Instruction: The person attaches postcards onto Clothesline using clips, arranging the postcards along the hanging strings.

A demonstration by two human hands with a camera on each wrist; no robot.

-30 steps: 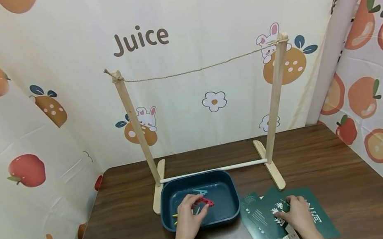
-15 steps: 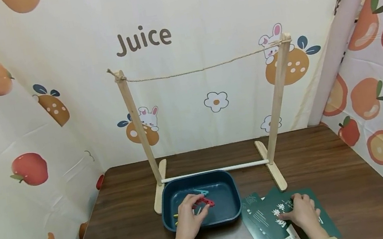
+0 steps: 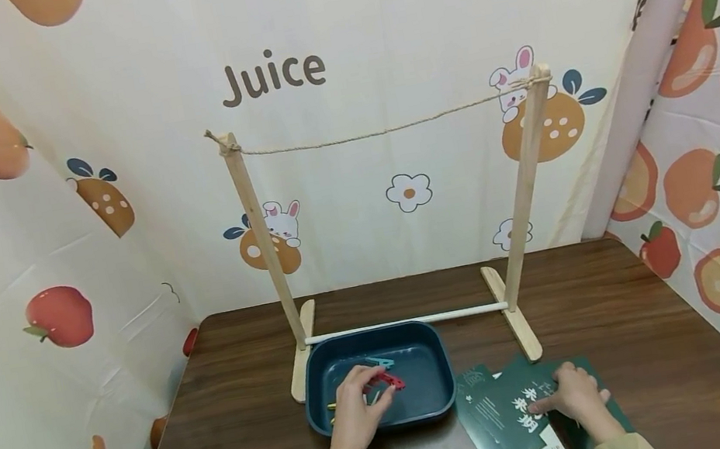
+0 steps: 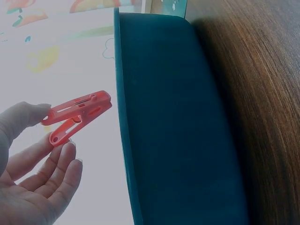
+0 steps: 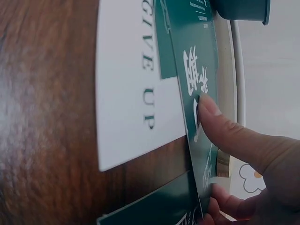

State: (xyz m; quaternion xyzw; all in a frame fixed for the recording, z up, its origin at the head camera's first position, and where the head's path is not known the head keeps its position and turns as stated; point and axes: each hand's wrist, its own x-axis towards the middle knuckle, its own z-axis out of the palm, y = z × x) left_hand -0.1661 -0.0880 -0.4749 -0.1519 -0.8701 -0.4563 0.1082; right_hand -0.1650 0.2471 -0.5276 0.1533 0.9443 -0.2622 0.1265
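worktop [image 3: 667,333]: dark wood, carries everything; its front edge runs under my wrists, the right side past the cards is bare — room to swing there.
rack [image 3: 525,175]: two wooden posts on flat feet with a white crossbar low down, standing behind the tray; twine [image 3: 380,129] strung post to post, nothing on it.
tray [image 3: 430,402]: dark blue, just in front of the crossbar, touching or nearly touching the left foot; its raised wall is the lip my fingers have to clear.
cards [image 3: 502,410]: green cards fanned over a white one, just right of the tray, near the front edge.
my right hand [image 3: 574,395]: resting on the green cards, thumb pressing flat on the top one, other fingers curling at its edge — whether that edge is off the worktop, I cannot tell.
my left hand [image 3: 353,406]: over the tray, thumb and forefinger pinching the red clip [image 4: 77,115] at its handle end, other fingers loose; clip jaws closed, held above the tray floor.
other clips: a teal clip [image 3: 380,362] and something yellow [image 3: 329,405] lie in the tray.
step, my guess: pickup — clip in one hand, card being taken in the other.
next move, my guess: lift the clip over the tray wall, raise a card toward the twine; keep between the posts, above the crossbar.
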